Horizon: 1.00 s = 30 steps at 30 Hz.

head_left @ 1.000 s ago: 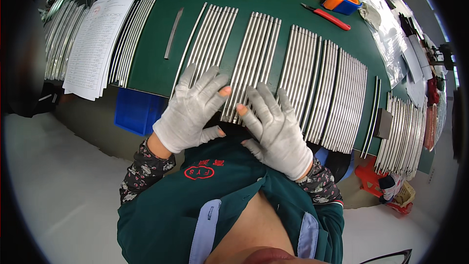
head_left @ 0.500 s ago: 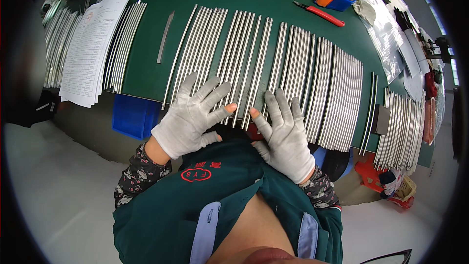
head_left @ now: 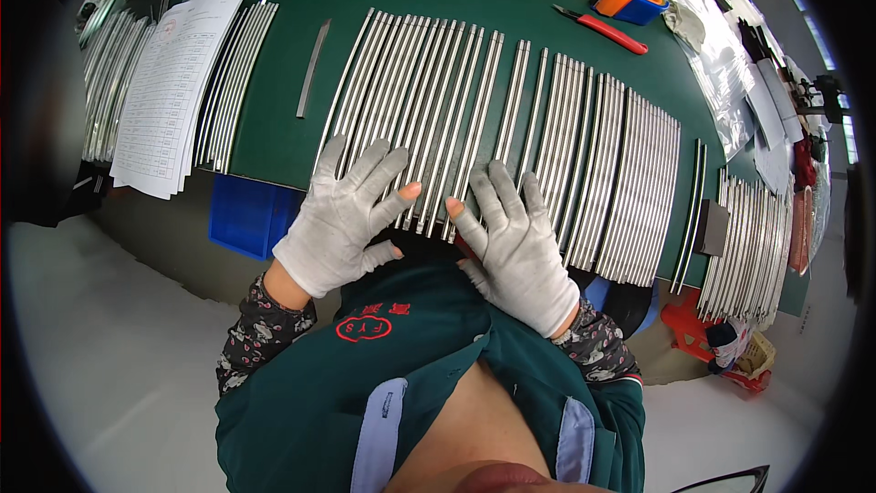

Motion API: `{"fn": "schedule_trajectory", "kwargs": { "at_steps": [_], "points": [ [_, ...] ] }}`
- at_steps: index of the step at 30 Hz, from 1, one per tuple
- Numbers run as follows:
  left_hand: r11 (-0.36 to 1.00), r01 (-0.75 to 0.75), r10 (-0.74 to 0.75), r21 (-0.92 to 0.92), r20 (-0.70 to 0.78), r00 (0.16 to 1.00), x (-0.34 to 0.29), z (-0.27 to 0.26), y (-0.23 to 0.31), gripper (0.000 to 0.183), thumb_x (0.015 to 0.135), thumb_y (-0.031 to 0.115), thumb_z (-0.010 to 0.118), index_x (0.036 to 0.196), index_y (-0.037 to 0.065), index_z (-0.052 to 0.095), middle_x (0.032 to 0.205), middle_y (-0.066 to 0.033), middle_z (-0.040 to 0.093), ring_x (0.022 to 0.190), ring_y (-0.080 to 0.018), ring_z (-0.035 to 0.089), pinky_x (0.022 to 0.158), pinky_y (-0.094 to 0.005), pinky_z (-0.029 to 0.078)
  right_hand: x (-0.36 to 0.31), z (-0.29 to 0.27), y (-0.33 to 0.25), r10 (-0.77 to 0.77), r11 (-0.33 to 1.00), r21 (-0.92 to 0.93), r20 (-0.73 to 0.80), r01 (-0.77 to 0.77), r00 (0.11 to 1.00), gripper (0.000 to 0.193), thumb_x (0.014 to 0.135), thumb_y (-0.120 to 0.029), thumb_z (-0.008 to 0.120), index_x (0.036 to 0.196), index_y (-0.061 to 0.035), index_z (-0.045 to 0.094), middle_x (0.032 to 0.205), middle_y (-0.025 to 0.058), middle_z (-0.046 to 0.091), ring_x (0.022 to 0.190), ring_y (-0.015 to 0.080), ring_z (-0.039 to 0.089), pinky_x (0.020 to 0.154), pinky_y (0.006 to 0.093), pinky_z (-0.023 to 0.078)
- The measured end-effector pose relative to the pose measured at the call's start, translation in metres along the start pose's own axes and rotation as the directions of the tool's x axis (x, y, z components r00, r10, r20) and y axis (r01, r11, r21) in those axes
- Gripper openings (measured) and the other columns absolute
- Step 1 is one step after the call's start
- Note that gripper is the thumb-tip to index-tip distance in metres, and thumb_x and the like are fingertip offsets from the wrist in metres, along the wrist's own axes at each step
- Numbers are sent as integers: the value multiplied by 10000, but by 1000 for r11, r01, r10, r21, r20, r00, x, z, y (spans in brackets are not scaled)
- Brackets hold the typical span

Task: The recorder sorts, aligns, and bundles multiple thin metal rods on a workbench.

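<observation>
My left hand (head_left: 342, 219) and right hand (head_left: 516, 246) wear white cloth gloves (head_left: 315, 260), greyed along the fingers and open at the tips of the thumbs and forefingers. Further up come dark sleeves (head_left: 265, 333) printed with small pale and pink flowers. My jacket (head_left: 301, 411) is deep green, with a red outlined badge (head_left: 363, 328) and red lettering (head_left: 380, 309) on the chest, pale blue strips (head_left: 379, 438) beside the neck opening, and red-and-white trim (head_left: 631, 377) on its right sleeve
</observation>
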<state>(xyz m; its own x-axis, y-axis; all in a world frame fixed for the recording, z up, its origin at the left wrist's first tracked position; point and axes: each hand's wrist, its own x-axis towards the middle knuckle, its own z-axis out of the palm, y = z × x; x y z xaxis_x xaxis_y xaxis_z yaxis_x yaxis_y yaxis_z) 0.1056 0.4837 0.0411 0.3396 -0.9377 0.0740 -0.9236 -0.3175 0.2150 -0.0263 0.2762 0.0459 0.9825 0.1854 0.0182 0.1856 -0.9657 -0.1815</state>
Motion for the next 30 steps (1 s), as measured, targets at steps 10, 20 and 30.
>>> {"fn": "schedule_trajectory", "kwargs": {
  "at_steps": [10,20,30],
  "points": [
    [989,-92,86,-113,-56,995,29,7,36,859,610,386,808,1364,185,450,1437,-146,393,1349,-347,357,1118,-597,178,-35,-6,26,17,986,168,-204,18,979,834,657,-272,791,1384,-83,430,1435,231,369,1345,389,370,1123,533,264],
    [977,-175,184,-118,64,981,58,17,57,997,578,409,803,1439,236,330,1409,-139,421,1300,-362,406,1078,-632,237,-70,2,41,237,970,-45,-64,-240,969,856,718,-406,746,1434,-111,382,1457,236,323,1380,426,281,1125,601,199],
    [994,-94,95,-52,31,995,44,14,49,798,628,384,798,1306,103,484,1424,-120,410,1354,-309,351,1131,-566,206,-49,-5,36,142,990,-22,-15,-143,990,779,739,-380,733,1402,-99,435,1440,237,368,1363,397,324,1116,576,231]
  ]
}}
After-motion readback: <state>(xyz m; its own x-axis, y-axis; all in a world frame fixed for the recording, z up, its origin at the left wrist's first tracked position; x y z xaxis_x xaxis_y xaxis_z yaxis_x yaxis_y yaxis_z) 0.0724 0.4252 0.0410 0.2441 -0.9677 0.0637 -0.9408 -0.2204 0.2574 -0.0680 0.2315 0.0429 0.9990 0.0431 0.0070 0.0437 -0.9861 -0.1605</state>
